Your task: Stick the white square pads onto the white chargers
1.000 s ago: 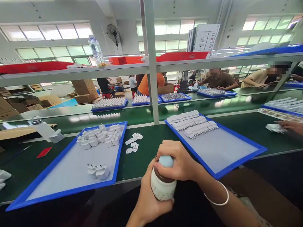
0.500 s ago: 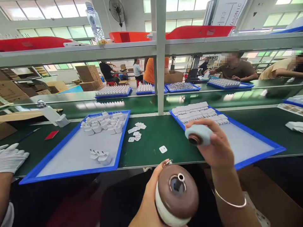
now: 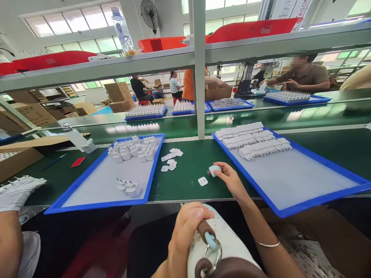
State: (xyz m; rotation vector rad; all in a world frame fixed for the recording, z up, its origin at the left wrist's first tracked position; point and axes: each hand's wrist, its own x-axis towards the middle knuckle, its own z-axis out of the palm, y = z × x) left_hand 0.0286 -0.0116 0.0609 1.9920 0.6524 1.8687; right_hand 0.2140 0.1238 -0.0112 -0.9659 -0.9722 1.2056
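My left hand (image 3: pixel 184 231) is wrapped round a white drinking bottle (image 3: pixel 230 235) over my lap. The bottle is tilted, with its brown top towards me. A brown-and-blue strap with a metal ring hangs on it, partly under my fingers. Further forward, my right hand (image 3: pixel 232 181) pinches a small light-blue bottle cap (image 3: pixel 215 170) with a brown inner end, low at the green tabletop. Just left of the cap lies a white square plate (image 3: pixel 203 181) with a slot.
Left, a blue-rimmed tray (image 3: pixel 95 189) holds white plug housings (image 3: pixel 133 148). Right, another tray (image 3: pixel 307 181) holds rows of plugs (image 3: pixel 253 141). White plates (image 3: pixel 171 159) lie between. A co-worker's gloved hand (image 3: pixel 21 191) is at far left. A shelf post (image 3: pixel 199 77) stands ahead.
My right hand has carried the cap forward and down to the tabletop beside the white plate. The bottle has tipped towards me, and my left hand's hold has shifted. The view has turned slightly.
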